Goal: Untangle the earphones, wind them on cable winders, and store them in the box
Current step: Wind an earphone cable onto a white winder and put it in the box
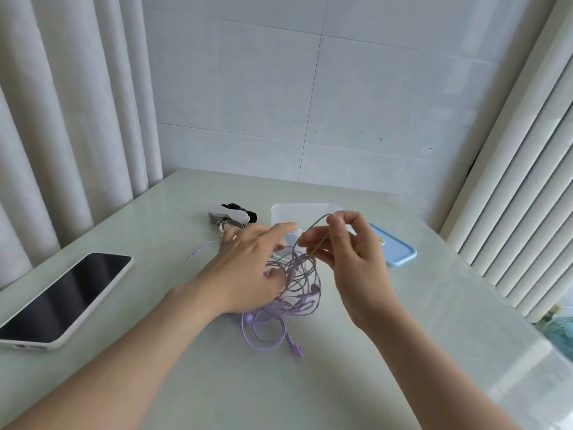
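Tangled purple earphones [291,293] before clear box [305,212]

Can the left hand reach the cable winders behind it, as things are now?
Probably yes. The left hand is open over the tangle, holding nothing firmly, and the winders lie just beyond its fingers on bare table, with nothing between.

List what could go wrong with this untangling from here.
1. The right hand pinches a grey cable loop lifted out of the purple earphone tangle; pulling harder may tighten knots.
2. The left hand rests loosely on the tangle, so it may drag toward the open box.
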`<state>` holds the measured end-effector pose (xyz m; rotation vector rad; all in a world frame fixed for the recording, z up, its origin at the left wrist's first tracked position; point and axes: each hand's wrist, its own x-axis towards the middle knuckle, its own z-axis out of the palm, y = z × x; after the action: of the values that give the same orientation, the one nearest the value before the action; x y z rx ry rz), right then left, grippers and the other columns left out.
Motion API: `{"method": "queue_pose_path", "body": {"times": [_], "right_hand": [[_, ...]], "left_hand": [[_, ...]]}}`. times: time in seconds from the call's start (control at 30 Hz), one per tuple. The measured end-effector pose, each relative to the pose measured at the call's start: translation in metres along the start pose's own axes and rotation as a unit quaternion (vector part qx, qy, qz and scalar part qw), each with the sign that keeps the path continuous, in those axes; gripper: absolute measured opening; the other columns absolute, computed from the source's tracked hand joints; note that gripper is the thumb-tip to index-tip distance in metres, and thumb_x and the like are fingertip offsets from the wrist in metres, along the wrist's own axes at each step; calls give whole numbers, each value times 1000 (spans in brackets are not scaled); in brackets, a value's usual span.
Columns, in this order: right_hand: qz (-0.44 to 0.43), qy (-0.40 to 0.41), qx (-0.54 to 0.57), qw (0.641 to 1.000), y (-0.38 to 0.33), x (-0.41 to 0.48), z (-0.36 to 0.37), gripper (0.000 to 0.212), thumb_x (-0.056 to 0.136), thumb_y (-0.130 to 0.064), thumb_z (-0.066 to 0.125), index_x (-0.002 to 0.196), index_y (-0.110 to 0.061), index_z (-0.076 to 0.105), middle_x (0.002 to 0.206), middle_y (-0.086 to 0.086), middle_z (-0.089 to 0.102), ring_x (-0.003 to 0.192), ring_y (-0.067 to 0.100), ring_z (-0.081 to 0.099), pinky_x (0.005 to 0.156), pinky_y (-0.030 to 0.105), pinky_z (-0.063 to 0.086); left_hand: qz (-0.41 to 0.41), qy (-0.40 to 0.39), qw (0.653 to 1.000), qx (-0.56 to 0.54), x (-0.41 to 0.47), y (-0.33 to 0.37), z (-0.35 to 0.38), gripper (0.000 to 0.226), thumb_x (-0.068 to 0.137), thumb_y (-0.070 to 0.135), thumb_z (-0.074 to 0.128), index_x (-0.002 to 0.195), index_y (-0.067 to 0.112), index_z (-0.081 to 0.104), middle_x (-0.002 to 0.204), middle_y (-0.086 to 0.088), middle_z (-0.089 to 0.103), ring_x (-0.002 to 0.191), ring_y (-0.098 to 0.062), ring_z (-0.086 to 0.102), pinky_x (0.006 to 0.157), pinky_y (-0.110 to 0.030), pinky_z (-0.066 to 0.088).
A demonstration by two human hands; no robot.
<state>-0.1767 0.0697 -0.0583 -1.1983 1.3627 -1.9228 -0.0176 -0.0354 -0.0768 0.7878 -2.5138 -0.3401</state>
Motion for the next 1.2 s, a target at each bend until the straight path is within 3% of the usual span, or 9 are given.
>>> {"method": "queue_pose_path", "body": {"times": [0.1, 0.17, 0.37, 0.57, 0.7, 0.83, 0.93, 1.1, 1.2], "right_hand": [[16, 29, 96, 995, -16, 1, -1, 16, 111, -22, 49, 107, -9, 57, 70, 11, 60, 77, 29, 70, 85, 39, 62], [6, 69, 94, 993, -21, 4, -6, 14, 108, -21, 56, 105, -10, 63, 66, 1, 50, 66, 19, 58, 84, 39, 59], [-3, 108, 10, 994, -23, 9, -19, 16, 105, -30, 64, 97, -17, 65, 53, -12, 44, 52, 11, 41, 75, 40, 44], [-24, 146, -38, 988, -18, 10, -19, 14, 112, -28, 45, 102, -21, 51, 53, -6, 36, 48, 14, 31, 47, 28, 33], [-98, 163, -171, 967, -12, 9, -20, 16, 113, -32, 39, 101, -25, 47, 65, 5, 48, 56, 17, 39, 53, 32, 34], [-86, 190, -166, 964, -7, 9, -20, 19, 112, -32, 35, 99, -24, 46, 68, 1, 54, 63, 21, 46, 59, 38, 40], [-58, 227, -160, 959, -4, 10, -21, 23, 111, -36, 33, 95, -26, 46, 75, -3, 60, 73, 19, 54, 69, 42, 45], [-3, 265, -179, 947, 0, 14, -25, 25, 111, -39, 34, 104, -21, 50, 94, -1, 61, 87, 17, 55, 82, 46, 48], [10, 281, -181, 942, 1, 16, -28, 23, 113, -35, 32, 111, -17, 46, 92, -8, 52, 92, 18, 51, 81, 36, 38]], "left_hand": [[-34, -12, 998, 48, 0, -2, -2, 47, 78, 49, 47, 125, 45, 51, 104, 21, 54, 116, -11, 43, 103, -35, 25], [-57, 13, 994, 95, 1, -6, -4, 36, 78, 59, 43, 107, 41, 53, 102, 17, 50, 113, -15, 43, 100, -38, 30], [-123, 81, 989, 10, 2, -8, -16, 52, 73, 77, 28, 87, 35, 55, 103, 17, 44, 108, -14, 33, 96, -39, 25], [-144, 108, 971, -156, 1, -7, -24, 33, 81, 61, 29, 84, 35, 49, 100, 9, 49, 106, -21, 36, 92, -39, 28], [-213, 167, 918, -290, 8, -9, -28, 29, 90, 47, 39, 75, 27, 54, 79, 8, 49, 94, -24, 39, 89, -43, 36], [-221, 259, 869, -360, 12, -13, -20, 38, 111, 28, 43, 79, 20, 60, 81, 3, 71, 82, -13, 66, 77, -28, 45], [-229, 274, 821, -445, 14, -20, -17, 31, 112, 24, 45, 89, 11, 62, 68, -1, 65, 77, -23, 76, 79, -30, 52], [-253, 281, 795, -474, 17, -31, -10, 27, 109, 26, 51, 100, 8, 68, 54, 9, 49, 58, -15, 59, 89, -46, 59], [-272, 297, 775, -487, 16, -30, -10, 25, 109, 25, 52, 100, 10, 69, 59, 10, 50, 52, -9, 50, 88, -48, 60]]}}
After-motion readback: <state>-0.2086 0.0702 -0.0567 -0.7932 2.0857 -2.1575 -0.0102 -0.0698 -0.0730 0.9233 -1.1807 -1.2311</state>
